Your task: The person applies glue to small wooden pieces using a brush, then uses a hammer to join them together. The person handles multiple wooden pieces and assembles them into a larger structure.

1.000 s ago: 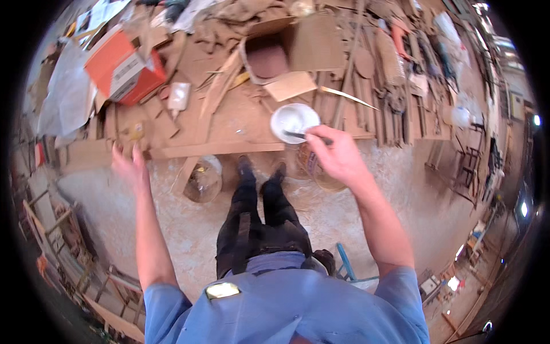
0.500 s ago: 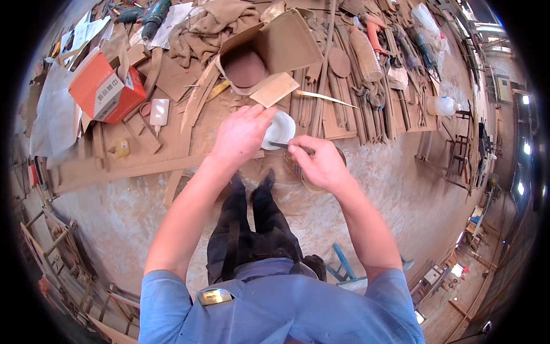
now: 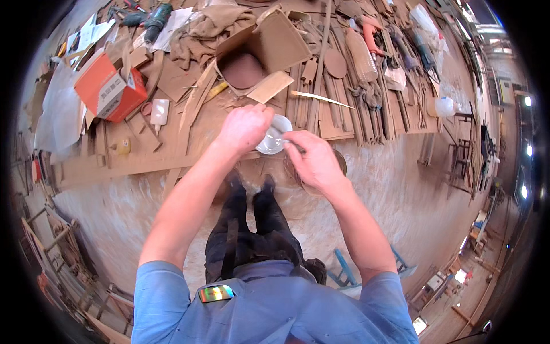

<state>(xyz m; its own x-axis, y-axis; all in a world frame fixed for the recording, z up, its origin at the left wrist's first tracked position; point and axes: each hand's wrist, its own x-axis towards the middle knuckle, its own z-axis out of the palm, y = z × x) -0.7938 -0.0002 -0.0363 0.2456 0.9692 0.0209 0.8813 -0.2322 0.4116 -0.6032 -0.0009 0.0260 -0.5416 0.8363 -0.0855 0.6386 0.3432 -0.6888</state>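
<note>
A small white bowl [image 3: 275, 141] is between my two hands, over the front edge of the workbench. My left hand [image 3: 245, 131] is closed at the bowl's left rim, its fingertips partly hidden. On the other side, my right hand [image 3: 316, 160] is pinched, its fingers at the bowl's right rim. The thin dark tool seen in that hand a moment ago is now mostly hidden behind the fingers. A flat piece of tan board [image 3: 271, 87] lies just beyond the bowl, beside an open cardboard box [image 3: 289, 43] with a brown disc inside.
An orange-and-white carton [image 3: 109, 89], a white squeeze bottle [image 3: 159, 113] and a green drill [image 3: 157, 23] lie left on the bench. Wood strips, a plastic bottle [image 3: 361, 54] and an orange-handled tool [image 3: 372, 34] crowd the right. A round brown rim [image 3: 339, 162] shows below my right hand.
My right hand has turned and shifted left over the bowl's rim, so the dark tool no longer shows. My left hand has closed up more, and the bowl sits slightly lower left in view.
</note>
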